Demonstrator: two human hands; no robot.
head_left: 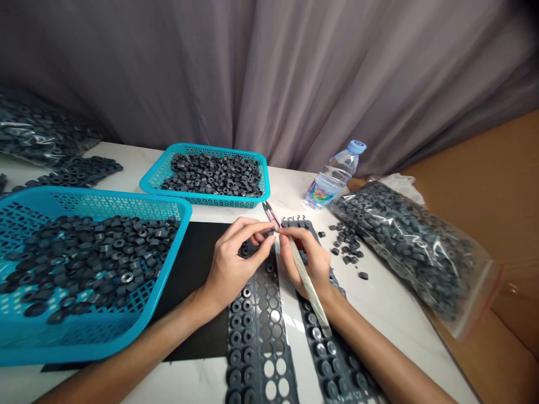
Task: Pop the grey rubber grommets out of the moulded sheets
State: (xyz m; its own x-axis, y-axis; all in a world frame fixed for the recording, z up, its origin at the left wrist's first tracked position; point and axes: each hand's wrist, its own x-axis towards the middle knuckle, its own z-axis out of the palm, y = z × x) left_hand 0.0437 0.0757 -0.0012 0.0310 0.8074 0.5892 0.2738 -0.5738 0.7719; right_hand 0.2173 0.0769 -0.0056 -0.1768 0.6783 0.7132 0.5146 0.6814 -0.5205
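Note:
My left hand rests on the top end of a dark grey moulded strip full of round rubber rings, its fingers pinched together at the strip's edge. My right hand grips a long tape-wrapped cutting tool like a pen; its pink metal tip points up and away just past my left fingertips. A second strip lies under my right wrist. Both strips lie partly on a black mat.
Two teal baskets of grey rings stand at the left and behind. A clear bag of rings lies at the right, loose rings beside it, a water bottle behind. More bagged rings lie far left. Brown cardboard borders the right.

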